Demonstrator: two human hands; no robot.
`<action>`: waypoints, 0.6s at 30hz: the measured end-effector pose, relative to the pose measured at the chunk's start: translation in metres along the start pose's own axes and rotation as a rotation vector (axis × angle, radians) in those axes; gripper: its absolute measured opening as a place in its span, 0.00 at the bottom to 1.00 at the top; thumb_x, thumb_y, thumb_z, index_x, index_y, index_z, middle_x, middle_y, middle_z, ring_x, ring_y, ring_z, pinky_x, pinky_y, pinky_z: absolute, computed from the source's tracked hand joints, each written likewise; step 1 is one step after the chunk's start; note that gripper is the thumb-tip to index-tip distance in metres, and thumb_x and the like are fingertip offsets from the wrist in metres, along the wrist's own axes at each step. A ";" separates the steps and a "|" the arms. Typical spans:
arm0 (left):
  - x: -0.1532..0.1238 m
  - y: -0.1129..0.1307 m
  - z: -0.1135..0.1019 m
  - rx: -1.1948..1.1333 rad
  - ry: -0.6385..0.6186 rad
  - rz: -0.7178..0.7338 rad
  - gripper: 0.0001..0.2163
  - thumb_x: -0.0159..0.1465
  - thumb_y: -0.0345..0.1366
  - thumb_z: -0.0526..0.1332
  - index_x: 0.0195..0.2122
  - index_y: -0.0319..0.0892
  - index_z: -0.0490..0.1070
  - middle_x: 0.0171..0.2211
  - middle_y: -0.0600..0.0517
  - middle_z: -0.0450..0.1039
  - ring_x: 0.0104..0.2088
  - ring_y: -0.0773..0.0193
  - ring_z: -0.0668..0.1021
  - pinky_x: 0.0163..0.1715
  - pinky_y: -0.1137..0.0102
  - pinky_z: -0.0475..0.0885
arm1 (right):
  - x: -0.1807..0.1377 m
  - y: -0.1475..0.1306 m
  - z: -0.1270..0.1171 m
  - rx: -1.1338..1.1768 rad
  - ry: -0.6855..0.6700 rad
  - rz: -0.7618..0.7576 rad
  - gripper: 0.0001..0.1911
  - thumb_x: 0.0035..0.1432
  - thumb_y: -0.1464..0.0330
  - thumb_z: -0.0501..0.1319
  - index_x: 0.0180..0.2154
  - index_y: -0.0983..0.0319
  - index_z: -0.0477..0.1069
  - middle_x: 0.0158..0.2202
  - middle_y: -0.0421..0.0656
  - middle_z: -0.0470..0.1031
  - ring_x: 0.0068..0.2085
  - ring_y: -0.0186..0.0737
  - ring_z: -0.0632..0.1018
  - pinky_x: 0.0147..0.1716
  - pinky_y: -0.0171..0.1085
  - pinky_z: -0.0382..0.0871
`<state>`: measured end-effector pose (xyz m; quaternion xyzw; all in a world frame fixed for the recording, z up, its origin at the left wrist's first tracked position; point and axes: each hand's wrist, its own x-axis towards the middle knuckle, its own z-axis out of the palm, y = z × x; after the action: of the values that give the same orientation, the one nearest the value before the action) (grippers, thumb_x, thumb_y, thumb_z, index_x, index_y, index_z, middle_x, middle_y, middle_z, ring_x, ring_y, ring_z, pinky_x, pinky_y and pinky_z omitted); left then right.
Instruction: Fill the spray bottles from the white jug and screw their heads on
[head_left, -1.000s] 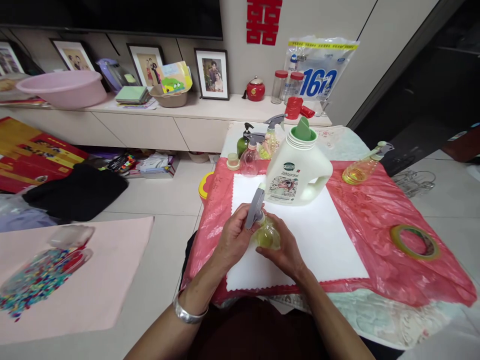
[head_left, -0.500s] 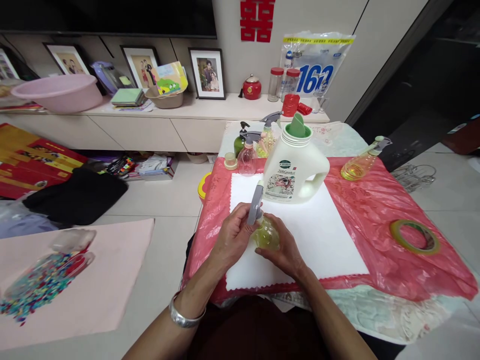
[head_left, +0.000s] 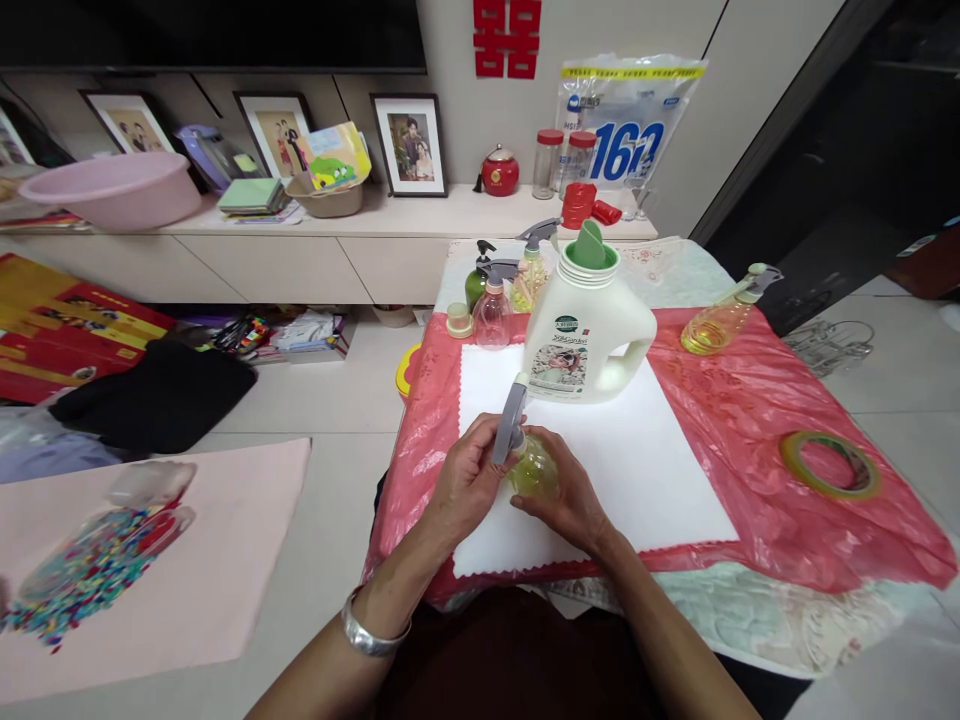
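A small clear spray bottle [head_left: 534,470] with yellow-green liquid sits between both my hands over the white mat [head_left: 645,470]. My left hand [head_left: 465,485] is closed round its grey trigger head [head_left: 511,415]. My right hand [head_left: 571,498] cups the bottle's round body from the right and below. Just behind stands a big white detergent jug [head_left: 585,325] with a green funnel [head_left: 590,247] in its mouth.
A red plastic sheet [head_left: 750,420] covers the table under the mat. A roll of tape [head_left: 829,465] lies at the right, a yellow spray bottle [head_left: 724,322] at the far right, several small bottles [head_left: 499,290] behind the jug. A pink mat [head_left: 187,560] with coloured beads lies on the floor, left.
The hands and the spray bottle stay in the same grip; the view has shifted slightly, so everything sits a little lower and left in the picture.
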<state>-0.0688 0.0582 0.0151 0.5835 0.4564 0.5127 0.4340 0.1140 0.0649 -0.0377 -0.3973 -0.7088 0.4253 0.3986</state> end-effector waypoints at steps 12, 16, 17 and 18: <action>-0.006 -0.006 0.004 0.126 0.009 0.143 0.10 0.69 0.34 0.60 0.49 0.46 0.76 0.46 0.46 0.76 0.46 0.57 0.79 0.42 0.65 0.76 | -0.002 0.002 -0.003 -0.047 -0.026 0.048 0.42 0.53 0.61 0.71 0.65 0.56 0.57 0.63 0.51 0.65 0.64 0.53 0.68 0.62 0.55 0.66; -0.006 -0.008 0.002 0.059 0.027 0.082 0.09 0.69 0.36 0.61 0.48 0.46 0.76 0.47 0.47 0.76 0.48 0.57 0.78 0.44 0.65 0.75 | 0.001 -0.015 -0.018 -0.115 -0.086 0.008 0.39 0.56 0.58 0.70 0.66 0.56 0.60 0.65 0.50 0.65 0.66 0.54 0.65 0.65 0.56 0.62; -0.007 -0.009 0.003 0.035 0.027 0.063 0.09 0.68 0.37 0.62 0.48 0.46 0.76 0.47 0.47 0.76 0.48 0.57 0.78 0.46 0.65 0.75 | 0.002 -0.022 -0.022 -0.111 -0.069 0.003 0.34 0.59 0.58 0.68 0.64 0.55 0.62 0.64 0.50 0.66 0.65 0.52 0.66 0.64 0.54 0.63; -0.008 -0.010 0.005 0.001 0.034 0.038 0.09 0.68 0.38 0.63 0.48 0.46 0.76 0.47 0.47 0.76 0.48 0.58 0.78 0.47 0.64 0.74 | 0.003 -0.030 -0.025 -0.096 -0.035 -0.002 0.29 0.63 0.59 0.65 0.63 0.55 0.64 0.63 0.49 0.68 0.64 0.50 0.69 0.63 0.52 0.65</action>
<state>-0.0654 0.0524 0.0033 0.5835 0.4530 0.5303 0.4160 0.1287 0.0655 -0.0011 -0.4076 -0.7359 0.3971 0.3669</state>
